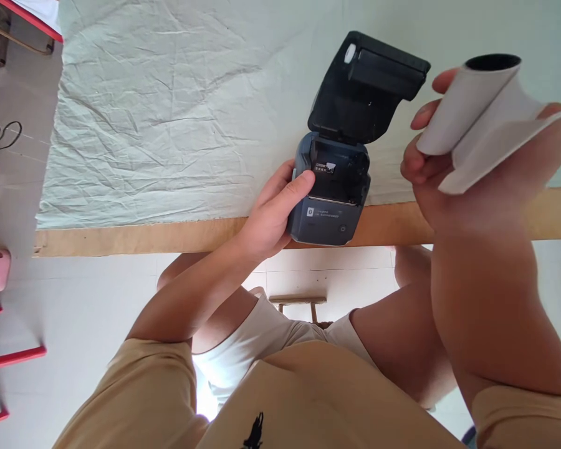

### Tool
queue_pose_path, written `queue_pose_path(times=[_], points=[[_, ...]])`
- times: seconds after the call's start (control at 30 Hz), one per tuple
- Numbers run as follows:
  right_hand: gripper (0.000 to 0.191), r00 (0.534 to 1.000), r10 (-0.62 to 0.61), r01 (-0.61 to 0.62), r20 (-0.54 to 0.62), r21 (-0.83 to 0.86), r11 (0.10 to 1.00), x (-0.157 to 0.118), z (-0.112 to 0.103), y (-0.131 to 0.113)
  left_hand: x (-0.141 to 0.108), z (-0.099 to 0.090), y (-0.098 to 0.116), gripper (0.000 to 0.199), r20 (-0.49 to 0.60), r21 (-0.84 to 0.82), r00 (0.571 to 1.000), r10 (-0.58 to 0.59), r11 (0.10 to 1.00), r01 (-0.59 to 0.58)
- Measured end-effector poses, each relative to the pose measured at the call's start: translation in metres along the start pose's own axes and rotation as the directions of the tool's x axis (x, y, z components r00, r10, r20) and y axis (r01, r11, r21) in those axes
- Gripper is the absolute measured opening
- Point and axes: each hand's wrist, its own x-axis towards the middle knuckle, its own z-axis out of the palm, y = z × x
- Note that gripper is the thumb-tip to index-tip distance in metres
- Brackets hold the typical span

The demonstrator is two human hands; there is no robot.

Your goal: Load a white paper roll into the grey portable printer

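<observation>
A dark blue-grey portable label printer (327, 215) is gripped by my left hand (278, 206), the thumb lying over the edge of its open paper bay. Its black lid (362, 93) is swung up and away from me, and the bay holds no roll. Off to the right, my right hand (430, 156) has its fingers curled round a white paper roll (453, 112) with a dark hollow core. A loose strip of the paper hangs unrolled across the palm. The roll is apart from the printer.
A wrinkled pale green cloth (177, 106) covers the table, whose wooden edge (135, 240) runs in front of me. Cables (9, 134) lie at the far left, with red bars (14, 358) and a pink slipper (0, 271) below. A wooden stool (299, 300) shows beneath the table.
</observation>
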Motion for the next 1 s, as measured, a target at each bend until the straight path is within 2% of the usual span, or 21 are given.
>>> queue_pose_path(times=[0.03, 0.1, 0.17, 0.2, 0.27, 0.37, 0.5, 0.6, 0.67, 0.73, 0.77, 0.8, 0.83, 0.87, 0.93, 0.97, 1.0], points=[[0.056, 0.999, 0.025, -0.022, -0.04, 0.064, 0.998, 0.004, 0.001, 0.008, 0.0, 0.0, 0.0, 0.045, 0.006, 0.006, 1.0, -0.004, 1.0, 0.004], [0.046, 0.979, 0.06, -0.019, -0.197, 0.201, 0.979, 0.006, 0.006, 0.021, -0.001, -0.001, 0.0, 0.047, 0.011, 0.011, 1.0, -0.006, 1.0, 0.006], [0.042, 0.958, 0.06, 0.0, -0.281, 0.207, 0.978, 0.002, 0.01, 0.027, -0.002, -0.001, 0.0, 0.049, 0.014, 0.013, 1.0, -0.011, 1.0, 0.01], [0.041, 0.961, 0.026, 0.012, -0.274, 0.137, 0.991, -0.001, 0.011, 0.029, -0.003, -0.001, 0.0, 0.049, 0.013, 0.017, 1.0, -0.013, 1.0, 0.012], [0.041, 0.981, -0.066, 0.053, -0.181, -0.078, 0.996, -0.006, 0.006, 0.032, -0.004, -0.001, -0.001, 0.051, 0.009, 0.034, 1.0, -0.018, 0.999, 0.017], [0.039, 0.984, -0.177, 0.154, -0.033, -0.359, 0.92, -0.009, -0.006, 0.036, -0.005, -0.002, -0.001, 0.054, 0.006, 0.065, 1.0, -0.022, 0.998, 0.022], [0.032, 0.983, -0.186, 0.169, 0.013, -0.476, 0.863, -0.009, -0.008, 0.042, -0.005, -0.004, -0.001, 0.054, 0.016, 0.093, 1.0, -0.019, 0.996, 0.017], [0.049, 0.989, -0.143, 0.143, 0.039, -0.515, 0.845, -0.015, -0.002, 0.038, -0.004, -0.005, -0.002, 0.056, 0.025, 0.102, 1.0, -0.003, 0.995, 0.001], [0.057, 0.978, -0.202, 0.201, 0.052, -0.495, 0.845, -0.02, -0.003, 0.033, -0.004, -0.006, -0.001, 0.056, 0.031, 0.106, 1.0, 0.001, 0.994, -0.004], [0.055, 0.929, -0.37, 0.331, 0.007, -0.466, 0.821, -0.023, -0.013, 0.035, -0.005, -0.005, -0.001, 0.055, 0.035, 0.107, 0.999, -0.006, 0.994, 0.002], [0.05, 0.884, -0.464, 0.388, -0.054, -0.469, 0.794, -0.021, -0.022, 0.041, -0.005, -0.004, 0.0, 0.054, 0.036, 0.106, 0.999, -0.01, 0.994, 0.006], [0.045, 0.819, -0.56, 0.438, -0.127, -0.492, 0.752, -0.017, -0.033, 0.051, -0.005, -0.004, 0.0, 0.054, 0.035, 0.105, 0.999, -0.012, 0.994, 0.008], [0.042, 0.766, -0.614, 0.445, -0.189, -0.533, 0.72, -0.01, -0.045, 0.066, -0.005, -0.004, 0.0, 0.054, 0.033, 0.104, 0.999, -0.012, 0.995, 0.009], [0.041, 0.694, -0.646, 0.395, -0.317, -0.582, 0.711, -0.002, -0.057, 0.083, -0.005, -0.003, 0.001, 0.054, 0.033, 0.103, 0.999, -0.014, 0.995, 0.01], [0.043, 0.696, -0.606, 0.266, -0.385, -0.646, 0.715, 0.018, -0.077, 0.121, -0.005, -0.003, 0.0, 0.055, 0.033, 0.098, 0.999, -0.019, 0.995, 0.016], [0.045, 0.733, -0.531, 0.165, -0.426, -0.646, 0.746, 0.026, -0.083, 0.137, -0.005, -0.003, 0.0, 0.054, 0.031, 0.094, 0.999, -0.021, 0.995, 0.018], [0.05, 0.796, -0.416, 0.057, -0.44, -0.63, 0.774, 0.032, -0.085, 0.15, -0.005, -0.003, 0.0, 0.054, 0.031, 0.09, 0.999, -0.023, 0.996, 0.02]])
